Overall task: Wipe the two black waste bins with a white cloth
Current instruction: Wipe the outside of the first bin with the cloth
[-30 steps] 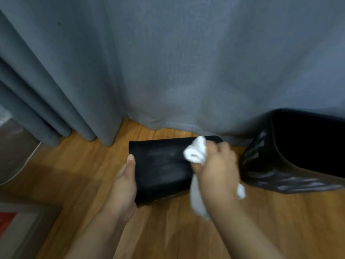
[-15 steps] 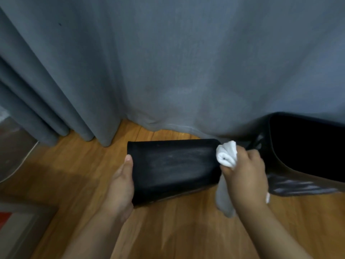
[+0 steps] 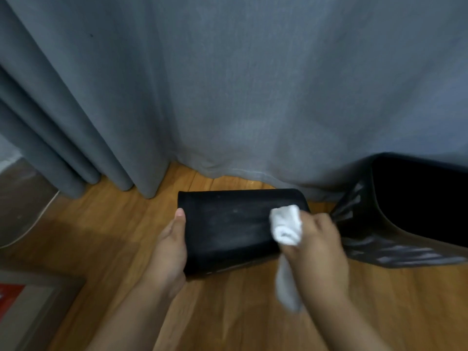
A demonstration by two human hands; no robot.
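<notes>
A black waste bin [image 3: 228, 229] lies on its side on the wooden floor [image 3: 106, 239] in front of the grey curtain [image 3: 253, 97], and the left hand [image 3: 169, 252] holds its left end — thumb straight along the edge, the other fingers hidden behind the bin, so whether that grip is closed cannot be told. The right hand [image 3: 316, 249] grips a bunched white cloth [image 3: 287, 225] and presses it on the bin's upper face near the right end, a tail of cloth hanging below the fist. The second black bin [image 3: 395, 229] — ribbed on its side — sits tilted just beside it at the right, its dark opening facing the camera.
</notes>
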